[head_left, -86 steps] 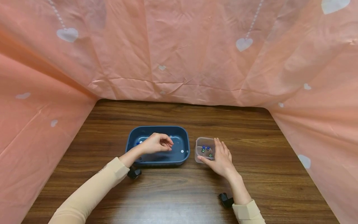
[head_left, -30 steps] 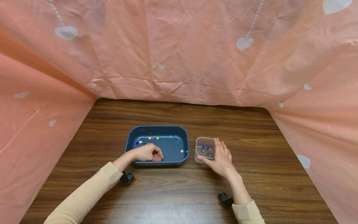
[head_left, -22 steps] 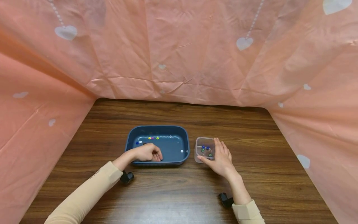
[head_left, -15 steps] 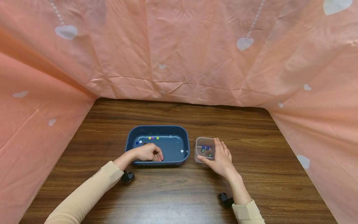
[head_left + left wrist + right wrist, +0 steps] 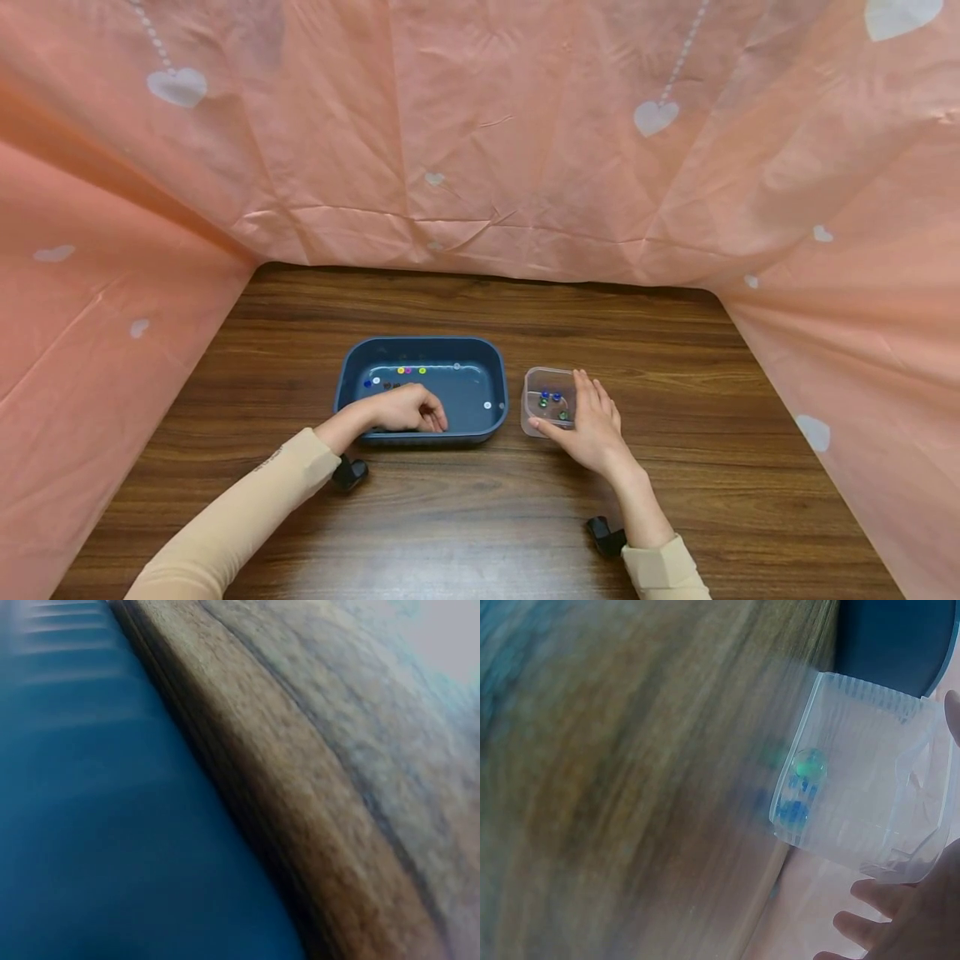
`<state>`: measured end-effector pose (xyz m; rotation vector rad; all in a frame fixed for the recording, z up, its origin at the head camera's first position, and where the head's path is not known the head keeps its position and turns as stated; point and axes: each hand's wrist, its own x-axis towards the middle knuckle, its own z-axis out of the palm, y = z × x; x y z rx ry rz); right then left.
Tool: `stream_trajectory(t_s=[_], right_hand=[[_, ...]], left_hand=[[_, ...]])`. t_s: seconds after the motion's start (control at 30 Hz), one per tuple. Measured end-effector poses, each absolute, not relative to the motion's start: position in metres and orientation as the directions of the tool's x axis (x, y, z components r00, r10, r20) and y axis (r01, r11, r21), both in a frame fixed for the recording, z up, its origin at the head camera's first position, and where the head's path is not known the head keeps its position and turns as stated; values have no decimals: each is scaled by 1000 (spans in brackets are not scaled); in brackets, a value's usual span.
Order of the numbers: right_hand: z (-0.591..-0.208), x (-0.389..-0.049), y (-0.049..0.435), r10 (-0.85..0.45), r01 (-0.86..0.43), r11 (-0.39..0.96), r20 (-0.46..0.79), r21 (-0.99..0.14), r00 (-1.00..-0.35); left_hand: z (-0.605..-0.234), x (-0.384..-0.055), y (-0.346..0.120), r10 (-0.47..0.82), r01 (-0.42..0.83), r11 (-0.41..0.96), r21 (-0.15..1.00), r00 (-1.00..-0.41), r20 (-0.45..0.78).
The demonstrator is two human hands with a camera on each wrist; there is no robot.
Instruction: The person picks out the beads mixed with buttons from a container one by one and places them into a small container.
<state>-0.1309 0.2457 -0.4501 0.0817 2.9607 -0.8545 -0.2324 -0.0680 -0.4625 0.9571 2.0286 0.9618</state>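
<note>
My left hand [image 5: 408,408] reaches down into a blue rectangular basin [image 5: 498,367], near its front wall. The fingers are curled downward and the fingertips are low inside; I cannot tell whether they pinch anything. Small round button-like discs lie on the basin floor: a yellow disc [image 5: 422,371], a pink one, white ones and several dark ones. My right hand [image 5: 597,429] holds a clear plastic container [image 5: 531,410], thumb at the front rim and fingers along the right side. Blue and green glass marbles [image 5: 808,763] lie inside it.
The container stands just right of the basin on a brown wood-grain table [image 5: 480,508]. A pink sheet [image 5: 480,150] with white hearts surrounds the table at the back and sides. A black wrist device [image 5: 349,475] hangs under the left wrist, close to the basin's front.
My left hand was raised over the basin's middle, then came down to its front wall. In the last half second it slid slightly right. The right hand and container stayed put.
</note>
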Motion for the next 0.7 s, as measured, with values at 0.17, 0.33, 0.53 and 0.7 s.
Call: stream_trajectory(t_s=[0.17, 0.33, 0.53, 0.7], right_hand=[[-451, -131, 246, 34, 66, 848, -71, -526, -997], [-451, -132, 246, 36, 69, 847, -74, -527, -997], [-451, -132, 244, 31, 68, 844, -78, -533, -996], [-450, -132, 246, 32, 64, 839, -68, -541, -997]], left_hand=[[-460, -234, -73, 827, 331, 470, 818, -489, -278], [-459, -236, -79, 826, 347, 483, 804, -485, -287], [-462, -238, -89, 819, 370, 504, 780, -491, -297], [-458, -242, -94, 803, 374, 537, 757, -502, -322]])
